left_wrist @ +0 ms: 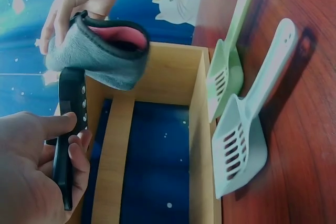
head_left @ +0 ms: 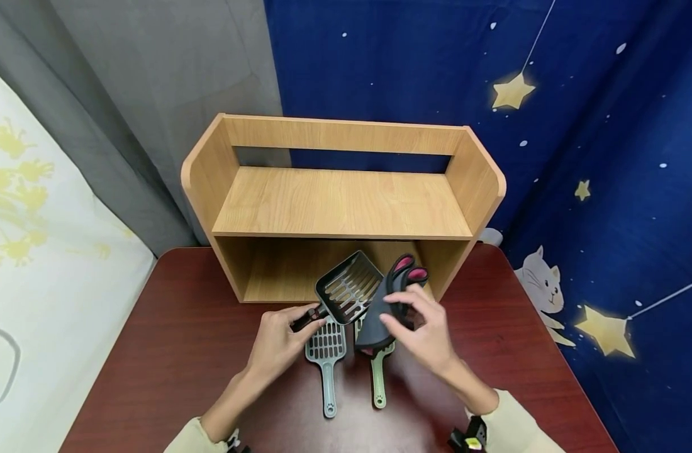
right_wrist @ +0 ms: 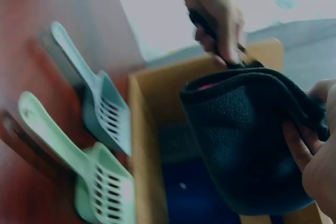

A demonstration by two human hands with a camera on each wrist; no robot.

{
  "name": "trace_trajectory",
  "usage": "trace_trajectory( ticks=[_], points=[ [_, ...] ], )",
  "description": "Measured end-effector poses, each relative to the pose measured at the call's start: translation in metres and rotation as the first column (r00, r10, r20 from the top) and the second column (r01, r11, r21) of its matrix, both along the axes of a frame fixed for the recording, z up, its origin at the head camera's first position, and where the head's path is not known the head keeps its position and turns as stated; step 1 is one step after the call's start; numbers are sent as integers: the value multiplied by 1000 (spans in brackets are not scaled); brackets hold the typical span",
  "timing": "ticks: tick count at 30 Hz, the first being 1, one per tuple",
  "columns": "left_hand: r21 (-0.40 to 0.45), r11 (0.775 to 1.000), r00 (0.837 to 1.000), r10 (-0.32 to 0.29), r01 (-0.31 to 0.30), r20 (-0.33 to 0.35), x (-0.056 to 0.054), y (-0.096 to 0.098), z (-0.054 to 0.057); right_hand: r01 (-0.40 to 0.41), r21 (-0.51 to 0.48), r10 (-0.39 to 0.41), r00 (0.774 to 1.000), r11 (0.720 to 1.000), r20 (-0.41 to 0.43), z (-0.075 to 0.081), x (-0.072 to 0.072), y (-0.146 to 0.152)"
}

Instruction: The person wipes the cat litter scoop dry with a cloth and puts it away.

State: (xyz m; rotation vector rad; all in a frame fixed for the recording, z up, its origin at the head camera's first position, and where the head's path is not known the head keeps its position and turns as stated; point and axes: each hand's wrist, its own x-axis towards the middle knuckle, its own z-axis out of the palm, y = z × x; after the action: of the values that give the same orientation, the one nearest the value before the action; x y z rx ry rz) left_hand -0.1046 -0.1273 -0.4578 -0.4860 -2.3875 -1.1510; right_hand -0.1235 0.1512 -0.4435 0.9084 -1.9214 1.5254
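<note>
My left hand [head_left: 280, 340] grips the handle of a black slotted litter scoop [head_left: 350, 283], its head tilted up in front of the shelf. In my right hand [head_left: 424, 327] is a soft grey fabric piece [head_left: 373, 324] with dark edging, held by its edge between thumb and fingers. Its pink-lined opening [left_wrist: 118, 36] shows in the left wrist view. The fabric piece hangs close beside the black scoop's head. Below them on the table lie a pale blue litter scoop [head_left: 328, 362] and a green litter scoop [head_left: 378, 377], the green one's head partly hidden by the fabric.
A two-tier wooden shelf [head_left: 346, 201] stands at the back of the dark red table [head_left: 238, 352]. Grey curtain [head_left: 170, 56] and blue star-patterned curtain [head_left: 391, 63] hang behind it. A white patterned cloth [head_left: 46, 251] is at the left.
</note>
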Motion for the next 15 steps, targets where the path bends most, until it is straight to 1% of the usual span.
trace_trajectory(
  ticks=[2,4,5,7,9,12,15],
  points=[
    [-4,1000,1000,-4,4,-6,1,-3,-1,17,-30,-16,998,999,61,7,-4,8],
    [-2,1000,1000,-11,11,-2,3,-4,-1,14,-45,-9,993,999,118,12,-6,12],
    [-1,1000,1000,-14,14,4,3,-4,-1,7,-45,-1,992,999,129,13,-6,13],
    [8,1000,999,-16,16,29,4,-4,1,-13,-34,17,993,999,120,13,-6,13],
    [18,1000,998,-10,9,54,5,-2,3,-48,-12,49,996,999,80,10,-3,8],
    [40,999,996,1,-4,85,6,2,8,-90,39,91,995,995,-36,6,2,-3],
    [49,999,996,5,-9,89,4,7,14,-107,97,122,979,990,-162,3,7,-15]
  ],
)
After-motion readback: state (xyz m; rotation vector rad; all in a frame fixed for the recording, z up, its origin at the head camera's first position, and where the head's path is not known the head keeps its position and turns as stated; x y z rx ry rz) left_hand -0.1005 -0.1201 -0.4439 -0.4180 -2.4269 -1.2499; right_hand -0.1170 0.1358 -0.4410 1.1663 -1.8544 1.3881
